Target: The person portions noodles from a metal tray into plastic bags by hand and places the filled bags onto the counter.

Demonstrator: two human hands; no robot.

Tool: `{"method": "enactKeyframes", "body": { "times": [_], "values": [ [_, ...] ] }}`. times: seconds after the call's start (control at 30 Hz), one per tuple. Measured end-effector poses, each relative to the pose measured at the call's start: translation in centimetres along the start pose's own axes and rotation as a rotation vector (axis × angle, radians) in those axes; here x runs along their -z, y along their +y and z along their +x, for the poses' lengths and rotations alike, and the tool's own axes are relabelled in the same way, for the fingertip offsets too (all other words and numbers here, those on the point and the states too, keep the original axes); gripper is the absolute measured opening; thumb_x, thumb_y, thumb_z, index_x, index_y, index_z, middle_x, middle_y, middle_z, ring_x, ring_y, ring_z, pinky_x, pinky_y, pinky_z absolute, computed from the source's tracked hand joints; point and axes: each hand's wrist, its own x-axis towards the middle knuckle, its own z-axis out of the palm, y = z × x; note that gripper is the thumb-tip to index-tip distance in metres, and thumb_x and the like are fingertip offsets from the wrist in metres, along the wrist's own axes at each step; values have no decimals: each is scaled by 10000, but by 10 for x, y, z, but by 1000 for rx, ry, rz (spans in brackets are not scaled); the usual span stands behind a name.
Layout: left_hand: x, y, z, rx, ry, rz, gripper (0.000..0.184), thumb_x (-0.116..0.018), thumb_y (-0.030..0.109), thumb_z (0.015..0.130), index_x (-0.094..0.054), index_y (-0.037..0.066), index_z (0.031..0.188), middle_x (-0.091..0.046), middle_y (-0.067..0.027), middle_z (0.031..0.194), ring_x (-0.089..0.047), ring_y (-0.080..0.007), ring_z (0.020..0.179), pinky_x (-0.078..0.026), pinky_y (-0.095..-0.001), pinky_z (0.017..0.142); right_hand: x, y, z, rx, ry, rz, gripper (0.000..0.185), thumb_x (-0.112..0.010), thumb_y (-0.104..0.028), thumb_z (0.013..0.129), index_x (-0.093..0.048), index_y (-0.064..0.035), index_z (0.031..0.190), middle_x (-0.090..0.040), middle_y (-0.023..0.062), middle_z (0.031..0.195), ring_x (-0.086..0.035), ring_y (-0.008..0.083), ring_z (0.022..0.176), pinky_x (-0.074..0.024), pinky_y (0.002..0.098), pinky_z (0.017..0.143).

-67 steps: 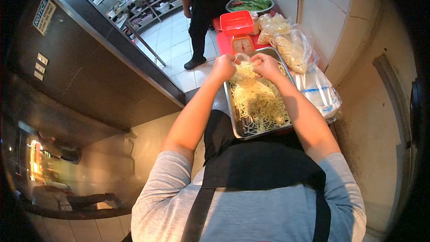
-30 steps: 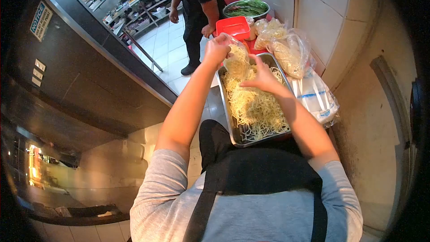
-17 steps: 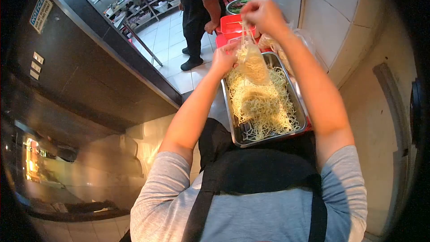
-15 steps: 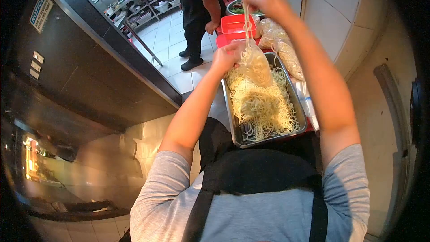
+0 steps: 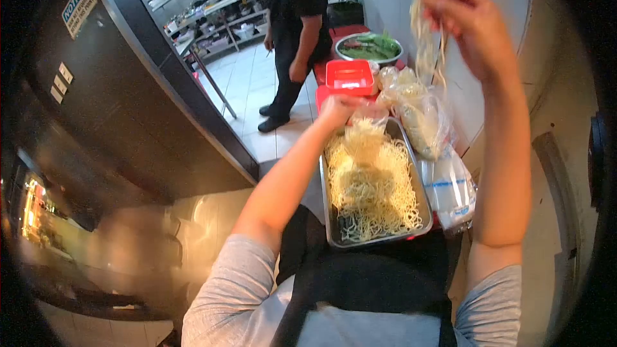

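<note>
My left hand (image 5: 339, 110) is closed on the rim of a clear plastic bag (image 5: 371, 114) with pale noodles inside, held just above the metal tray (image 5: 379, 240). Loose yellow noodles (image 5: 395, 202) heap up in that tray in front of me. Raised high on the right, my right hand (image 5: 472, 29) pinches a few noodle strands (image 5: 422, 42), which dangle from its fingers. These strands hang apart from the bag, in front of the tied bags by the wall.
Filled plastic bags (image 5: 418, 122) lie right of the tray, beside a clear packet (image 5: 448, 186) with blue print. Behind are a red basket (image 5: 349, 78) and a bowl of green leaves (image 5: 369, 47). A person in black (image 5: 297, 32) stands beyond; a dark partition (image 5: 128, 109) rises left.
My right hand has moved right, away from the bag, carrying noodle strands. The bag in my left hand sits lower against the heap. The view has shifted, and the person in black has turned.
</note>
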Motion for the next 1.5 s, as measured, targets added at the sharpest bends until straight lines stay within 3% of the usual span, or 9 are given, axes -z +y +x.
{"method": "enactKeyframes", "body": {
  "times": [0.13,0.2,0.33,0.47,0.83,1.0,1.13,1.37,1.5],
  "values": [
    [0,44,-16,107,5,-108,273,-542,-35,773,-689,-16,1002,-656,-60,743,-564,-116,520,-475,-253,466,-38,78,-98,-547,-291,7,165,-633,-108,797,-655,-32,941,-626,29,813,-584,96,721,-479,265,627],
    [4,49,-18,116,-14,-107,328,-487,-47,779,-656,-41,1060,-646,-97,775,-539,-114,486,-485,-264,467,-53,173,-161,-337,-431,-490,235,-736,-171,691,-649,-29,857,-650,94,802,-624,245,806,-493,373,751],
    [7,61,-39,111,26,-261,454,-432,-77,737,-604,-48,1156,-613,-110,750,-548,-123,480,-489,-262,469,-128,183,-178,-510,78,-461,284,-771,-223,661,-625,-74,854,-638,158,845,-616,285,899,-480,392,769],
    [13,54,-63,97,95,50,369,-505,-22,764,-651,-14,1103,-683,-133,892,-637,-153,514,-492,-283,450,-130,225,-147,-545,17,-437,170,-714,-164,674,-636,-86,804,-650,124,741,-652,271,750,-505,382,677],
    [29,-7,-70,-3,128,292,419,-787,246,686,-670,-3,1001,-682,-152,864,-675,-236,723,-533,-334,661,-47,20,-10,-72,48,-199,135,-609,-83,802,-647,-11,909,-642,52,777,-593,109,634,-491,253,594],
    [36,-13,-52,-30,50,616,362,-759,331,713,-684,23,887,-660,-211,830,-646,-363,823,-511,-394,746,-39,45,-67,-245,-112,-55,155,-630,-106,787,-668,-13,905,-645,62,771,-591,100,644,-496,253,617],
    [53,39,-18,-224,185,534,313,-676,345,781,-664,34,752,-642,-190,735,-642,-343,730,-504,-406,657,-47,140,-195,-372,-318,-577,406,-713,-97,720,-629,-66,1117,-631,57,855,-604,184,765,-499,318,679],
    [74,116,85,-413,522,515,190,-658,218,806,-661,31,771,-621,-61,614,-634,-170,508,-504,-310,502,-46,150,-311,-702,-57,-368,272,-695,-156,752,-665,-48,1000,-653,139,1001,-621,285,935,-496,371,792],
    [63,113,129,-389,553,479,220,-670,278,750,-652,59,758,-651,-165,774,-641,-342,778,-499,-427,693,-45,136,-331,-639,17,-358,200,-670,-131,766,-669,-44,946,-656,131,961,-616,289,916,-489,371,791]
  ]
}}
